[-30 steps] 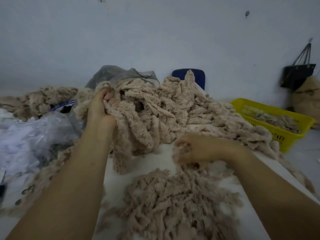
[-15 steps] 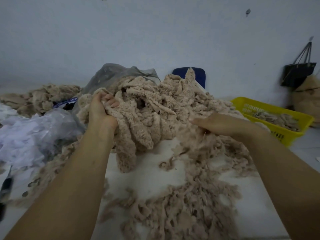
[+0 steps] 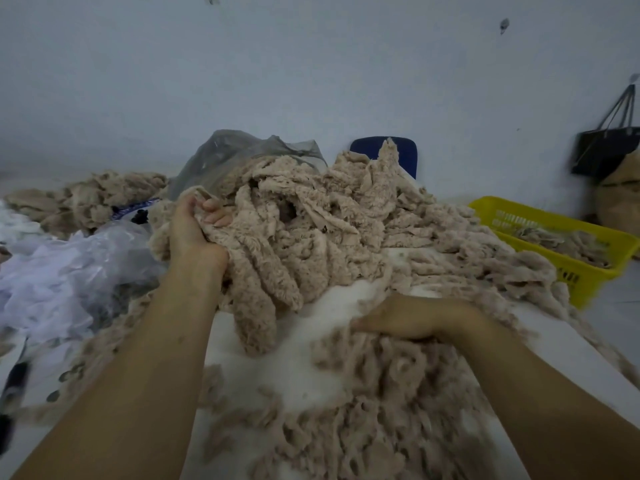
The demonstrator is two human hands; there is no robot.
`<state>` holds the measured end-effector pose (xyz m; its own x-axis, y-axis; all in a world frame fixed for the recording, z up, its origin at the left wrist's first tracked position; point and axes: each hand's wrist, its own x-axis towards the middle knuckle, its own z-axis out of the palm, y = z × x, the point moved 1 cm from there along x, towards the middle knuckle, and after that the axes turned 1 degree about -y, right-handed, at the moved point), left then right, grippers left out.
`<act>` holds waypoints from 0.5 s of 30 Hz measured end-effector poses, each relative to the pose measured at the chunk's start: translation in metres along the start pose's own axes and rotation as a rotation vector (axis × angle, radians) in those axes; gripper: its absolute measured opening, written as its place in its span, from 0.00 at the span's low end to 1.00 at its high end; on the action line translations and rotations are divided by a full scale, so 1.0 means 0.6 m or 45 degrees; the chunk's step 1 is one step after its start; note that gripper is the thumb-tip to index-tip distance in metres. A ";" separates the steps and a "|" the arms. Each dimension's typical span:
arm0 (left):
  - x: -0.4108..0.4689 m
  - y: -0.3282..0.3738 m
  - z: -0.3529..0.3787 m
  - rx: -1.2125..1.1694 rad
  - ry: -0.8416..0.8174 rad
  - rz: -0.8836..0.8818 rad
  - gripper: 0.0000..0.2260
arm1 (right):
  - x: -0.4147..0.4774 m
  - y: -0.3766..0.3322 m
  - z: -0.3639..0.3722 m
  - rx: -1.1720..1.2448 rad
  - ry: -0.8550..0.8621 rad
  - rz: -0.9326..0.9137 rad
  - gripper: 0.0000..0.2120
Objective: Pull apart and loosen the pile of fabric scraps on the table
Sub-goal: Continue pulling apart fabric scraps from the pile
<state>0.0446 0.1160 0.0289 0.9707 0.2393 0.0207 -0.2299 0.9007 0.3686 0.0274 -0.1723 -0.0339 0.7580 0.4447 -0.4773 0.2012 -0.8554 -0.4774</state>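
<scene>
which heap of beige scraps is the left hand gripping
The tall matted heap mid-table; the left hand clutches its edge. The right hand presses the loose nearer heap.

Two bare forearms, sleeveless to the frame edge, left hand (image 3: 194,230) and right hand (image 3: 412,318) ungloved.

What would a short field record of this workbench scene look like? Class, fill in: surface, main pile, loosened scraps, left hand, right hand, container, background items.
surface: white table, partly bare between the heaps
main pile: beige fabric scraps, heaped high at the middle
loosened scraps: shredded heap near the camera
left hand: left hand clenched on the pile's left edge
right hand: right hand closed on the loosened scraps
container: yellow basket, right, holding some scraps
background items: grey plastic bag; blue chair back; black bag hanging on the wall
</scene>
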 end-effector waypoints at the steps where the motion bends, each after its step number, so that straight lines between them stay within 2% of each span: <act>1: 0.001 -0.002 0.000 0.024 0.017 0.019 0.16 | -0.007 -0.011 -0.001 -0.082 -0.082 -0.012 0.22; 3: 0.000 -0.006 0.003 0.136 0.060 0.087 0.16 | -0.011 -0.033 -0.013 -0.086 -0.079 -0.051 0.25; 4: 0.000 -0.008 0.004 0.209 0.077 0.110 0.17 | -0.003 -0.042 -0.022 -0.060 0.040 -0.086 0.25; 6: -0.001 -0.010 0.002 0.346 0.082 0.111 0.17 | 0.037 -0.053 -0.035 -0.017 0.452 -0.097 0.21; 8: -0.003 -0.007 -0.004 0.436 0.055 0.096 0.17 | 0.080 -0.072 -0.024 -0.166 0.804 -0.180 0.13; 9: -0.003 -0.005 -0.008 0.453 0.043 0.085 0.17 | 0.102 -0.081 -0.008 -0.281 0.816 -0.231 0.12; 11: -0.005 -0.003 -0.018 0.453 0.035 0.043 0.17 | 0.147 -0.088 0.030 -0.463 0.635 -0.267 0.19; 12: -0.004 -0.003 -0.024 0.446 0.030 0.018 0.18 | 0.164 -0.088 0.039 -0.469 0.613 -0.296 0.17; 14: -0.005 -0.004 -0.037 0.428 0.015 -0.055 0.20 | 0.172 -0.096 0.033 -0.365 0.750 -0.391 0.06; 15: -0.005 -0.007 -0.043 0.417 -0.001 -0.107 0.22 | 0.167 -0.100 0.019 -0.198 0.847 -0.425 0.08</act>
<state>0.0410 0.1210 0.0033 0.9854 0.1689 -0.0221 -0.1145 0.7528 0.6482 0.0845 -0.0736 -0.0616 0.8460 0.4744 0.2435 0.5332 -0.7531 -0.3854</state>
